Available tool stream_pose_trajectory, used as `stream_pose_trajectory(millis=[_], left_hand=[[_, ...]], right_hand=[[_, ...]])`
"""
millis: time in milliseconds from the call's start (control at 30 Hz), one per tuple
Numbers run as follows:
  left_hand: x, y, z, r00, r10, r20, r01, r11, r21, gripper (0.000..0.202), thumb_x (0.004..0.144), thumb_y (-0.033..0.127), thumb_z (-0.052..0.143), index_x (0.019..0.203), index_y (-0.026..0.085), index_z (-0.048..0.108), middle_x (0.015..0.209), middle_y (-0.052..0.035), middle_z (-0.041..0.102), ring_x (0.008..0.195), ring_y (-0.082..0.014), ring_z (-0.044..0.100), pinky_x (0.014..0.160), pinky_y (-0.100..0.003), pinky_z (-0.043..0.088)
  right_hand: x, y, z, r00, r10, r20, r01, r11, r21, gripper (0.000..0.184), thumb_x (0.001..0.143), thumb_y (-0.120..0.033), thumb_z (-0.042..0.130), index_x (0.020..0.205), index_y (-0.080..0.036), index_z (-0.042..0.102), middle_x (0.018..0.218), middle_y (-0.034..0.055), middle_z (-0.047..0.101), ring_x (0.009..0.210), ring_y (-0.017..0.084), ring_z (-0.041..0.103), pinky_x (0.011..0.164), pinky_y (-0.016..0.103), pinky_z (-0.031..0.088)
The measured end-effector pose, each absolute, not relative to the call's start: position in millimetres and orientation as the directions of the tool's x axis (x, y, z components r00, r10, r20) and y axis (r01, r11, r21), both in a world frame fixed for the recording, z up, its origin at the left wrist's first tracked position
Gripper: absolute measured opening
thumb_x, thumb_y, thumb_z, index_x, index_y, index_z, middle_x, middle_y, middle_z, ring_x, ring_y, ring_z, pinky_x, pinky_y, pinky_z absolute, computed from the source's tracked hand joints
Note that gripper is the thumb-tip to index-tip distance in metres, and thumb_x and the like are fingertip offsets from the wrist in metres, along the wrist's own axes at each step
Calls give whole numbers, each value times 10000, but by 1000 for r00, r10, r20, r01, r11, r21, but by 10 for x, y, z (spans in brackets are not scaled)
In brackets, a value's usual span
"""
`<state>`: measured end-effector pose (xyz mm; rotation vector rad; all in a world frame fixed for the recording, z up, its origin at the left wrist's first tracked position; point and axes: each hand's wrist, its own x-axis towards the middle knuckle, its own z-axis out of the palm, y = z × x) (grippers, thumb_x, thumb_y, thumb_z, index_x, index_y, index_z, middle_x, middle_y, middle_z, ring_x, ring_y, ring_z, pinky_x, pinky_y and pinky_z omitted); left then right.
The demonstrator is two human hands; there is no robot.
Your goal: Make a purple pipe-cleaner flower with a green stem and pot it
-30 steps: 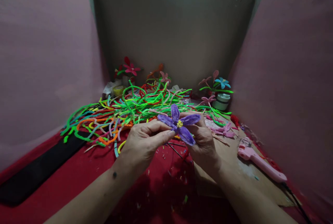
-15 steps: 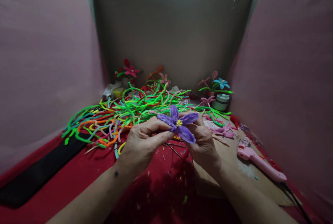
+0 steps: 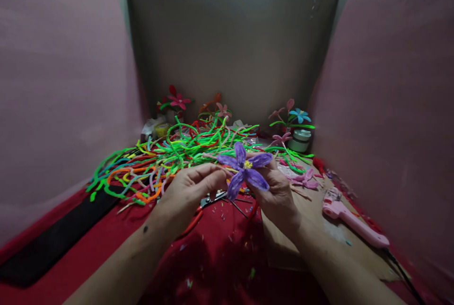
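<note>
A purple pipe-cleaner flower (image 3: 237,162) with a yellow centre faces me above the red cloth. My right hand (image 3: 275,189) is closed behind it, gripping it from the right; its fingertips and any stem are hidden by the petals. My left hand (image 3: 198,183) is just left of the flower, thumb and fingers pinched together. A thin yellowish strand shows between those fingertips and the petals, but what the pinch holds is unclear. Under the left hand lies a metal hand tool (image 3: 196,222) with red-orange handles, partly covered.
Colourful pipe cleaners (image 3: 198,142) are heaped behind my hands. A pink glue gun (image 3: 354,222) rests on a brown board (image 3: 294,248) at right. A black strip (image 3: 53,239) lies left. Finished flowers (image 3: 301,115) and a lidded jar (image 3: 300,140) stand at the back.
My left fingers have come off the petals and shifted slightly left and down. The lower left petal now shows fully, and the red-handled tool has come into sight beneath the hand.
</note>
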<state>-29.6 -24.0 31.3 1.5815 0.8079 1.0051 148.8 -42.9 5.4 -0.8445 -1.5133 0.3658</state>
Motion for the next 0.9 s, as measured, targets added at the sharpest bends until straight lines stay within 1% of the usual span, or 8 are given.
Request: stream_pose_trajectory(millis=[133, 233, 300, 433, 533, 633, 733, 900], left_hand=[[-176, -226, 228, 273, 922, 276, 91, -311, 946, 221, 770, 319, 616, 912, 150, 607, 824, -29, 634, 738, -138, 579, 659, -240, 447], [-33, -237, 164, 296, 841, 452, 233, -523, 820, 289, 741, 290, 652, 985, 162, 566, 929, -53, 624, 859, -177, 591, 771, -297, 468], [49, -245, 123, 339, 756, 560, 324, -653, 685, 294, 764, 251, 628, 1034, 174, 543, 950, -56, 622, 868, -180, 594, 787, -309, 470], [119, -226, 44, 373, 610, 699, 478, -772, 418, 173, 833, 181, 523, 1004, 155, 531, 903, -71, 628, 827, -187, 603, 733, -305, 478], [118, -189, -16, 434, 550, 713, 588, -773, 239, 116, 872, 196, 450, 929, 136, 532, 838, -83, 610, 759, -196, 595, 671, -307, 475], [120, -157, -61, 472, 530, 704, 640, -755, 139, 170, 898, 241, 403, 914, 132, 532, 811, -88, 603, 742, -201, 595, 647, -302, 469], [121, -139, -70, 459, 531, 713, 609, -772, 183, 201, 911, 218, 363, 893, 145, 549, 769, -64, 605, 711, -170, 594, 647, -267, 454], [86, -146, 0, 376, 643, 667, 441, -757, 482, 163, 881, 212, 430, 818, 157, 570, 676, -2, 573, 581, -103, 527, 571, -211, 395]], right_hand=[[1453, -381, 80, 199, 867, 457, -91, 481, -872, 117, 750, -303, 650, 710, -208, 706, 774, 17, 648, 792, 171, 565, 756, 311, 445], [1402, -355, 88, 150, 932, 331, -392, 363, -845, 88, 694, -284, 699, 759, -228, 716, 727, -9, 661, 724, 150, 567, 703, 278, 447], [1368, -348, 71, 98, 952, 289, -509, 298, -808, 93, 678, -262, 712, 768, -240, 716, 734, -18, 665, 695, 134, 562, 647, 252, 440], [1328, -346, 18, 94, 966, 242, -556, 253, -792, 78, 684, -229, 710, 761, -237, 715, 718, -30, 657, 658, 103, 540, 594, 211, 418], [1312, -344, -10, 128, 961, 246, -512, 277, -813, 89, 683, -235, 709, 772, -232, 716, 718, -28, 662, 678, 115, 546, 625, 227, 430], [1299, -345, -34, 146, 948, 284, -468, 319, -824, 91, 690, -241, 703, 779, -222, 716, 747, -24, 671, 705, 124, 559, 686, 254, 441], [1297, -343, -64, 150, 932, 331, -455, 362, -813, 120, 708, -230, 688, 825, -223, 714, 805, -15, 683, 776, 139, 580, 756, 277, 445], [1305, -357, -61, 90, 949, 303, -426, 312, -849, 203, 668, -240, 730, 869, -215, 717, 775, -4, 682, 770, 144, 590, 752, 282, 456]])
